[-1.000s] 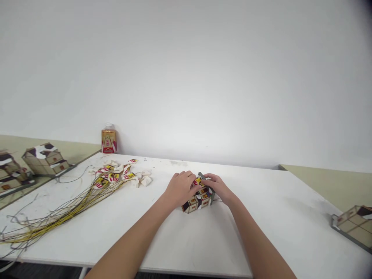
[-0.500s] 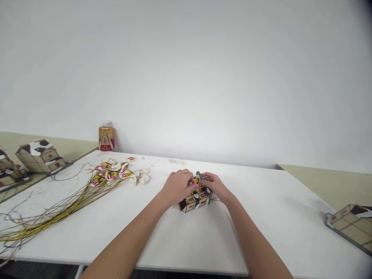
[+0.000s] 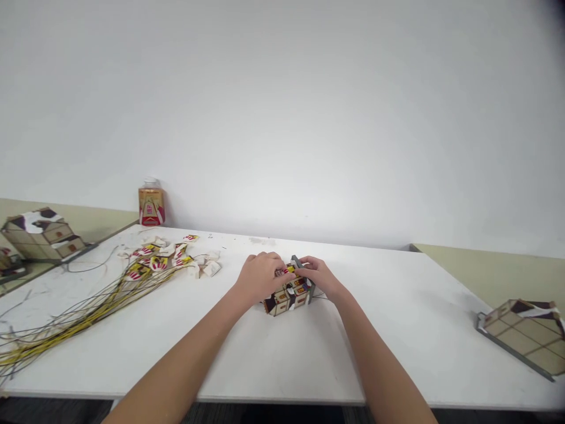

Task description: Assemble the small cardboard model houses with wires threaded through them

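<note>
A small model house with red-brown window frames, white patches and a grey base lies tilted on the white table, between my hands. My left hand is wrapped over its left and upper side, thumb pointing right. On the other side, my right hand grips the grey base edge with its fingers bent. Between the fingertips shows a small yellow, red and white piece on the house. A thin dark wire sticks out under my right hand.
Left on the white table lie yellow and black wires ending in several yellow, red and white pieces. A bottle stands at the back left. Other model houses stand at the far left and far right.
The view has shifted slightly, so the table items appear further left. Both hands stay on the model house, with little visible change in their grip.
</note>
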Available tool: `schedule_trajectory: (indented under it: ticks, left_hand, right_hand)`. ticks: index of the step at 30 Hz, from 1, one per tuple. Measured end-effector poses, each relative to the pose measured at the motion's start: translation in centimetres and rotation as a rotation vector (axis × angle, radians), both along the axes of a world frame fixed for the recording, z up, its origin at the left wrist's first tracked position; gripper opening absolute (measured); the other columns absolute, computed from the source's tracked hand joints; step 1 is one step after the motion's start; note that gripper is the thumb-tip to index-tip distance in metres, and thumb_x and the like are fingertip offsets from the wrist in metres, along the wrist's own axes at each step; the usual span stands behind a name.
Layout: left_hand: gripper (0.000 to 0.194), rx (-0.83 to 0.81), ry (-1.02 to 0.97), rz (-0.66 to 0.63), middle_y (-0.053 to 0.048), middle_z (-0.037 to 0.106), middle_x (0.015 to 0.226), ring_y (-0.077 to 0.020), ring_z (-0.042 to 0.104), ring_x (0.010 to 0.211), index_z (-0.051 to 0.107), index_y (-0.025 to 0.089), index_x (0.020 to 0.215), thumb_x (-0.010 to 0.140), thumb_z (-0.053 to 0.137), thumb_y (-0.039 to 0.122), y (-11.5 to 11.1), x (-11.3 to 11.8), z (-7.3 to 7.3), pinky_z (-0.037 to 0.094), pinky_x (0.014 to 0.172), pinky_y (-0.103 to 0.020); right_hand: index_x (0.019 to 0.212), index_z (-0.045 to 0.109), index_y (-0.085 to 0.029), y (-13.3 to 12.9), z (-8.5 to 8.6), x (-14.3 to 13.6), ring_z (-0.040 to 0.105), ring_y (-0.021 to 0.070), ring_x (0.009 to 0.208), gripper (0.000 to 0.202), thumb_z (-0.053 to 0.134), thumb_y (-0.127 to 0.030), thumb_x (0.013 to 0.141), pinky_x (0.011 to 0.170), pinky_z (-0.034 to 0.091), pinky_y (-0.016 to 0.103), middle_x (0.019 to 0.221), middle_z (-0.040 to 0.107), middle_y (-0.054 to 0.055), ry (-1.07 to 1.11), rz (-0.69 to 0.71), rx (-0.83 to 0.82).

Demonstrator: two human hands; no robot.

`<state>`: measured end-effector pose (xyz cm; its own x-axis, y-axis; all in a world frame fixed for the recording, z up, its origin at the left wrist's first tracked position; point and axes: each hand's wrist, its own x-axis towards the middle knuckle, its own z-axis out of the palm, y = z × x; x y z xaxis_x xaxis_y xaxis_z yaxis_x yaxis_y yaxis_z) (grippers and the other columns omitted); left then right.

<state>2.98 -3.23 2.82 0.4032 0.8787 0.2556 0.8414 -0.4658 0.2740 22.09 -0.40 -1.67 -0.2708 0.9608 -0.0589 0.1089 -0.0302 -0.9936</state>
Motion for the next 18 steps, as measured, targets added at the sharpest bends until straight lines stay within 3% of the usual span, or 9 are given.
schedule_trajectory:
  ticks: [5,10,14,18]
  left_hand:
    - [0.036,-0.008,-0.019,-0.004,-0.001,0.067,0.099,-0.0217,0.06,0.092,0.069,0.024,0.078,0.087,0.047,0.051,0.27,0.23,-0.21,0.041,0.074,-0.032]
    - [0.037,-0.008,0.023,-0.011,-0.002,0.068,0.096,-0.0223,0.059,0.092,0.067,0.023,0.076,0.088,0.044,0.05,0.17,0.4,0.14,0.04,0.071,-0.032]
    - [0.038,0.004,0.026,-0.002,-0.001,0.068,0.098,-0.0231,0.059,0.093,0.067,0.024,0.077,0.089,0.043,0.051,0.01,0.44,-0.03,0.041,0.073,-0.034]
    - [0.041,-0.017,-0.018,0.001,-0.002,0.068,0.1,-0.0235,0.061,0.094,0.069,0.025,0.082,0.086,0.044,0.058,-0.15,0.16,0.08,0.044,0.078,-0.036]
  right_hand:
    - [0.086,0.064,-0.02,0.02,-0.01,-0.01,0.059,0.016,0.07,0.024,0.07,-0.034,0.067,0.063,0.043,0.028,0.075,0.066,0.0,-0.029,-0.016,-0.007]
    - [0.072,0.062,-0.018,-0.41,0.51,-0.03,0.051,0.0124,0.064,0.02,0.068,-0.036,0.066,0.06,0.038,0.026,0.068,0.059,-0.002,-0.073,-0.038,0.015]
    - [0.057,0.055,-0.017,-0.49,0.63,0.02,0.041,0.01,0.057,0.027,0.067,-0.04,0.065,0.055,0.03,0.025,0.056,0.048,-0.003,-0.135,-0.039,-0.011]
    - [0.055,0.054,-0.017,-0.57,0.79,0.01,0.038,0.0096,0.054,0.03,0.066,-0.042,0.066,0.054,0.027,0.026,0.053,0.045,-0.004,-0.14,-0.018,-0.031]
